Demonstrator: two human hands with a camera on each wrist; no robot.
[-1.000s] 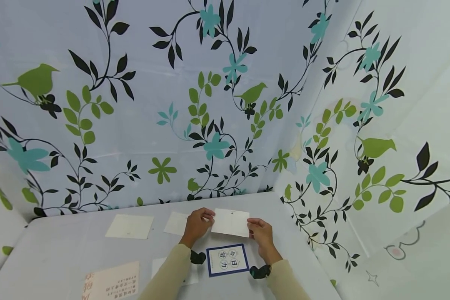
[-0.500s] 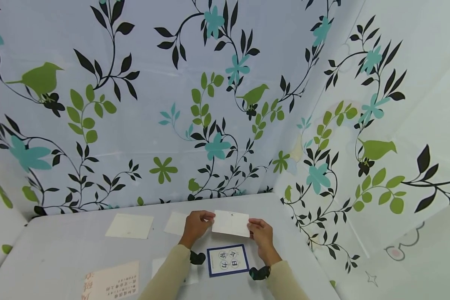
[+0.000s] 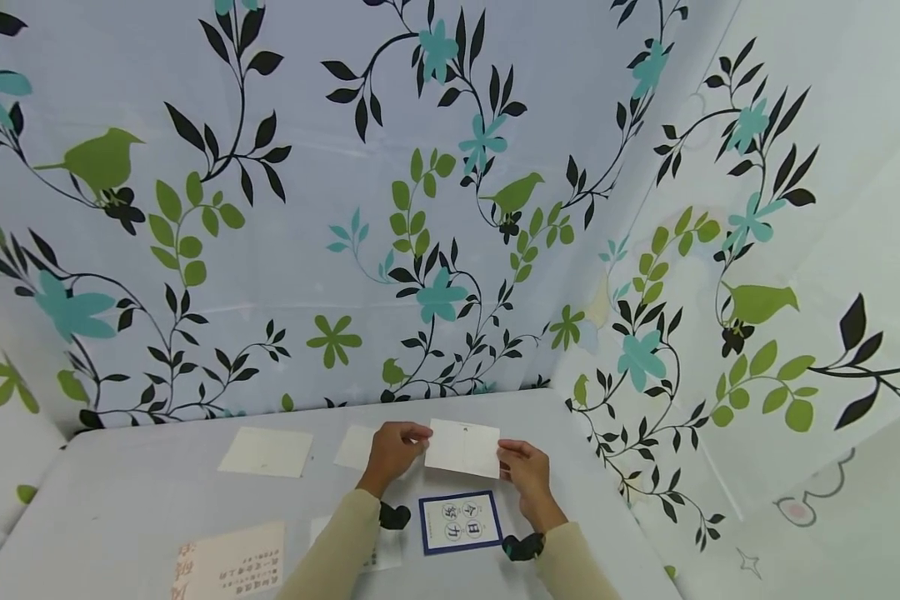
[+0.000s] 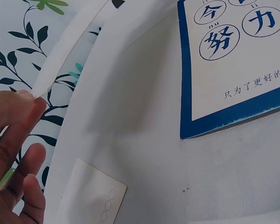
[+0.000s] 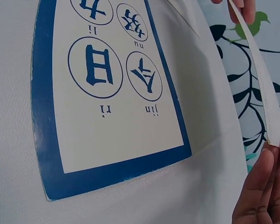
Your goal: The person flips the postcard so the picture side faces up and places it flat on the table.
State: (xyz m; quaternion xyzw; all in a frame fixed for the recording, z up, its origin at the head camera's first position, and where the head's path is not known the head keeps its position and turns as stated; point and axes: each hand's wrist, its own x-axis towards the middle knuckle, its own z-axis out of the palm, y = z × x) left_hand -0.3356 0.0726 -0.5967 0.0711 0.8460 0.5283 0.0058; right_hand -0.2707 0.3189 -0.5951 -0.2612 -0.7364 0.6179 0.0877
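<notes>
A white card [image 3: 462,448] is held up off the table between both hands, tilted. My left hand [image 3: 394,452] pinches its left edge between thumb and index finger; in the left wrist view the other fingers of that hand [image 4: 14,154] curl loosely. On the opposite edge, my right hand [image 3: 527,475] pinches the card with thumb and fingers, as the right wrist view shows with the card [image 5: 266,93] seen nearly edge-on. Below it lies a blue-bordered card [image 3: 461,522] printed with circled blue Chinese characters, flat on the table and touched by neither hand.
On the white table [image 3: 135,500], a cream card [image 3: 266,452] lies back left and another pale card [image 3: 355,447] beside my left hand. A pinkish card with red lettering [image 3: 228,564] is at front left. One more card [image 3: 385,554] sits partly under my left forearm. Patterned curtains [image 3: 285,250] enclose the back.
The head view has shifted slightly, so the scene sits a little more to the right. Both hands keep their grip on the white card, which stays almost still.
</notes>
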